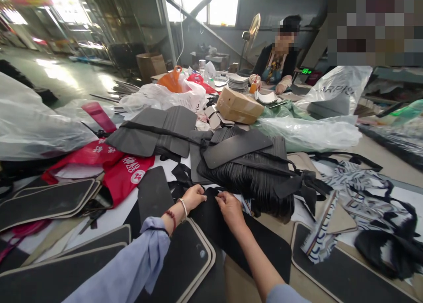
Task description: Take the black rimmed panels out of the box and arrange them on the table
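Observation:
Both my hands pinch the far edge of a flexible black panel (264,241), which bends between them and spreads toward me under my right forearm. My left hand (193,198) has fingertips closed at the edge's left side. A short gap away, my right hand (231,209) grips the same edge on the right. Just beyond stands a thick bundle of black panels (244,184) with black straps across it, and one loose dark panel (236,148) lies on top. Beneath my left forearm lie dark panels with beige rims (185,259).
A red bag (130,175) and more rimmed panels (49,201) lie left. Patterned fabric strips (350,184) and black straps tangle at right. A cardboard box (239,105) and plastic bags (307,133) stand behind. Across the table a co-worker (276,60) sits near a fan (253,32).

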### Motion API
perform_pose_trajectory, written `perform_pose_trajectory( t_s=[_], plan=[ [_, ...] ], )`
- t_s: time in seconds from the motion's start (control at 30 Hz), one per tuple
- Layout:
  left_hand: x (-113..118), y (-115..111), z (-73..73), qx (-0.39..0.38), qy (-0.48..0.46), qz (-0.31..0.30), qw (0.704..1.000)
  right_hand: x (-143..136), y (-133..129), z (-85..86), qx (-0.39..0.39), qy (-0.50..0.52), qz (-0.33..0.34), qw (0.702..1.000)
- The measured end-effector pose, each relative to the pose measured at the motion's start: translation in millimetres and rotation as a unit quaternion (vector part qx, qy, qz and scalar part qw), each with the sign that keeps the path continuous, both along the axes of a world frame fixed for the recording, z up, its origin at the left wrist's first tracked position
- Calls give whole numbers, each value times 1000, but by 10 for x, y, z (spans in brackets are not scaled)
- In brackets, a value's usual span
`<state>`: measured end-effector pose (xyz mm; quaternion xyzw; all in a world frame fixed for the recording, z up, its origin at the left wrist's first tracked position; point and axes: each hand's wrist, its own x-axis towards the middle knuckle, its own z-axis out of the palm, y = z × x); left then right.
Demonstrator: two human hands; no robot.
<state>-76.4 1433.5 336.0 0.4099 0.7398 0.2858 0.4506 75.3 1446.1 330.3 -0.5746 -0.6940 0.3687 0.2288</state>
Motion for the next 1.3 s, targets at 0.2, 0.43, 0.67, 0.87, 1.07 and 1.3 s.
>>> perform_pose_trajectory(
  t_s=[0.2, 0.43, 0.67, 0.87, 1.07, 1.3],
  plan=[
    [0, -13, -21, 27, -45, 7, 999, -45, 13, -54, -3, -72, 0, 997],
    [7, 24, -52, 35, -21, 19, 999, -66, 81, -118, 60, -72, 1, 996],
    [-28, -177, 398, 52, 93, -24, 994, 652, -502, 243, 117, 8, 18, 993],
    [337, -976, 941, 64, 34, -138, 988, 2445, -1539, 612, -20, -186, -231, 955],
    [1162, -2130, 495, -84, -103, -110, 985, 3407, -2537, 364, -88, -259, -308, 911],
    [1591, -2290, 241, -63, -36, -65, 995, 3284, -2774, 203, -125, -184, -352, 909]
  ],
)
